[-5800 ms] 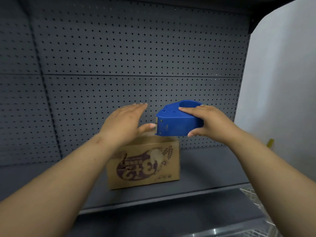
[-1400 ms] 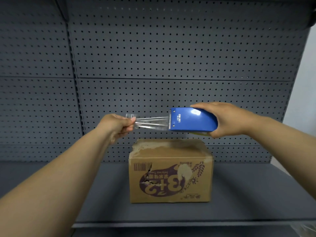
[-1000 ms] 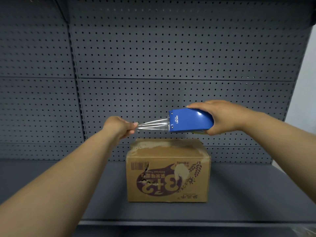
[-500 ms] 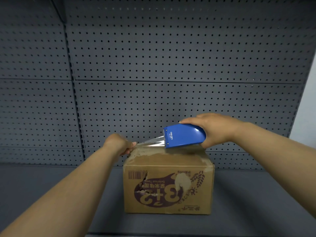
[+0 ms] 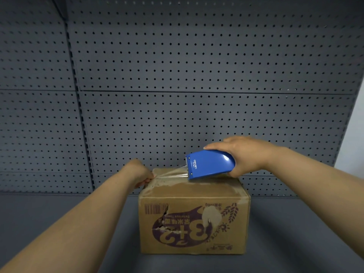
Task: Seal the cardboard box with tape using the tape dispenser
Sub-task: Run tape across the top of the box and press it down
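A brown cardboard box [image 5: 194,223] with a purple upside-down print and a torn front stands on the grey shelf [image 5: 78,223]. My right hand [image 5: 244,154] grips a blue tape dispenser [image 5: 209,164] tilted just above the right part of the box's top. A strip of clear tape [image 5: 170,174] runs from the dispenser's mouth leftward. My left hand [image 5: 138,172] pinches the tape's end at the box's top left edge. The box's flaps lie closed.
A grey pegboard wall [image 5: 177,75] rises right behind the box. A pale wall [image 5: 354,144] borders the shelf on the right. Bare shelf surface lies on both sides of the box.
Both hands have come down from above the box to its top. The tape's end now sits at the top left edge, and the dispenser has dropped to just over the lid.
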A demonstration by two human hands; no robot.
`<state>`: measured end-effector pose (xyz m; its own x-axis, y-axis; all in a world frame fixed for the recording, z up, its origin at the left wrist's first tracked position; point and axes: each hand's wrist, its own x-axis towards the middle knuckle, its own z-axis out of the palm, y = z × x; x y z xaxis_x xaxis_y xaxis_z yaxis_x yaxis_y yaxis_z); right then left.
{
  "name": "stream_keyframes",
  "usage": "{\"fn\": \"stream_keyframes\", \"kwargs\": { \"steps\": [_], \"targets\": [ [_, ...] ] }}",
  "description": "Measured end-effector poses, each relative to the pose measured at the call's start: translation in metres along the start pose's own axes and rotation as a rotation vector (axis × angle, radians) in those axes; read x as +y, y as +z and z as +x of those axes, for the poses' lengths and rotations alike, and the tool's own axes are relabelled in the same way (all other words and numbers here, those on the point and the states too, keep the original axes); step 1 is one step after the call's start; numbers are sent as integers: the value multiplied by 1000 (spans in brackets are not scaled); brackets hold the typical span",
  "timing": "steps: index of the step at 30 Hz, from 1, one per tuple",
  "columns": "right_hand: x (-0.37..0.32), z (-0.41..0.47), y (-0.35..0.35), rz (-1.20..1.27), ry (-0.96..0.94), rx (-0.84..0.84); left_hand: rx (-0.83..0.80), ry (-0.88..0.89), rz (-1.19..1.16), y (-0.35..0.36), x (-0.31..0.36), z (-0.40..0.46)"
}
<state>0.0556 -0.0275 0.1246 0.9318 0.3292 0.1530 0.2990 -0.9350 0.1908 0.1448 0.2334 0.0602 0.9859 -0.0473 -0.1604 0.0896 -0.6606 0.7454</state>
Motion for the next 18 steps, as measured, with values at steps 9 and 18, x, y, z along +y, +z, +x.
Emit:
{"fn": "stream_keyframes", "kwargs": {
  "steps": [9, 18],
  "targets": [
    [-1, 2, 4, -4, 1, -2, -78, -43, 74, -3, -1, 11],
    [0, 6, 6, -16, 18, 1, -157, -209, -69, -10, -29, 23]
  ]
}}
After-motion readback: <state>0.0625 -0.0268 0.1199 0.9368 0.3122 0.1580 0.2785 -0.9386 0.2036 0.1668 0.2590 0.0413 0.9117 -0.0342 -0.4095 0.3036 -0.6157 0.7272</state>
